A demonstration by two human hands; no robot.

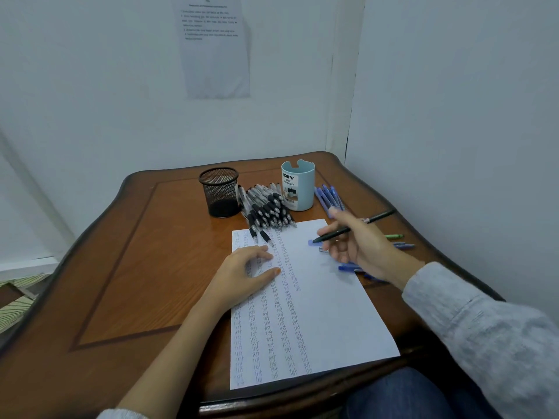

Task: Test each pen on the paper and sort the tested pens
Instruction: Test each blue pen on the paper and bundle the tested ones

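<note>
The table point(127, 255) is glossy reddish-brown wood. The paper point(332, 313) is white with columns of blue marks. The mesh cup point(219, 192) is black, the organizer point(299, 186) pale blue. The piled pens point(267, 211) are black and clear, the sleeve point(484, 334) grey.

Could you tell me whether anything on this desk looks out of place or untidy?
Mildly: both holders, the mesh cup and the blue organizer, appear empty, while the black pens lie heaped between them, spilling onto the paper. No damage shows.
</note>
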